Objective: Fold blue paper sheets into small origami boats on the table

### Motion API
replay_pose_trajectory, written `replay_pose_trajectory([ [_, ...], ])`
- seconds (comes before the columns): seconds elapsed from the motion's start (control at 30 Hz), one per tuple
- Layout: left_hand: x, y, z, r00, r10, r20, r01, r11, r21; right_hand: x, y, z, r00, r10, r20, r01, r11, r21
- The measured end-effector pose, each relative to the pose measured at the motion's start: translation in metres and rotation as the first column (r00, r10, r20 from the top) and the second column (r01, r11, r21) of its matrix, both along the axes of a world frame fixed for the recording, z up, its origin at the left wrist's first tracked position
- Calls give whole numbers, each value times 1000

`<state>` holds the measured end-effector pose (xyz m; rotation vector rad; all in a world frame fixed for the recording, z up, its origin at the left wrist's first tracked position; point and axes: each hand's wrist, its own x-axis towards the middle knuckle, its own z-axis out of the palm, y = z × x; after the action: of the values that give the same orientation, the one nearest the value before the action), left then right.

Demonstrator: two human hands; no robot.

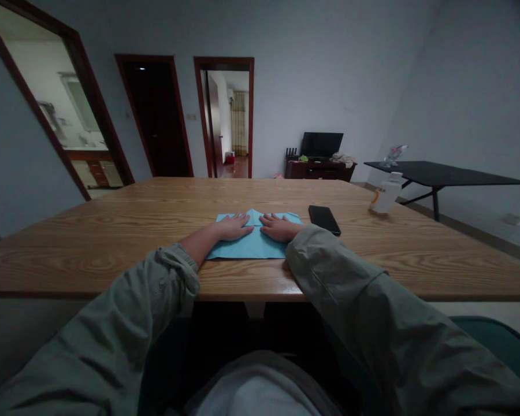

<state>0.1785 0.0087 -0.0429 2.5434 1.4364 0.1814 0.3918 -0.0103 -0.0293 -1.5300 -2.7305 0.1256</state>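
Observation:
A light blue sheet of paper [253,245] lies on the wooden table [112,231], its far corners folded in to a point. My left hand [234,227] lies flat on the paper's left half, fingers stretched out. My right hand [279,227] presses flat on the right half, fingers together and extended. The fingertips of both hands nearly meet at the paper's centre line. Both arms wear grey-green sleeves.
A black phone [324,219] lies just right of the paper. A white bottle [385,195] stands farther right near the table's edge. A black side table [442,173] is at the right, and a TV on a cabinet [320,156] stands behind.

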Motion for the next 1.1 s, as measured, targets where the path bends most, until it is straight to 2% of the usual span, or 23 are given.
replay_pose_trajectory([
  [0.1,-8,5,3,998,21,65,-24,999,47,4,2,0,996,7,-94,-2,999,53],
  [0.27,-12,8,11,986,32,162,-56,988,147,9,4,3,978,-26,-205,62,983,172],
  [0.67,-15,12,19,971,123,207,-141,987,71,15,10,2,970,7,-242,49,973,225],
  [0.93,-18,11,19,981,122,151,-124,992,9,14,10,6,975,-9,-222,63,969,239],
  [1.1,-19,13,21,974,151,169,-150,988,-22,11,4,10,980,-11,-198,55,975,217],
])
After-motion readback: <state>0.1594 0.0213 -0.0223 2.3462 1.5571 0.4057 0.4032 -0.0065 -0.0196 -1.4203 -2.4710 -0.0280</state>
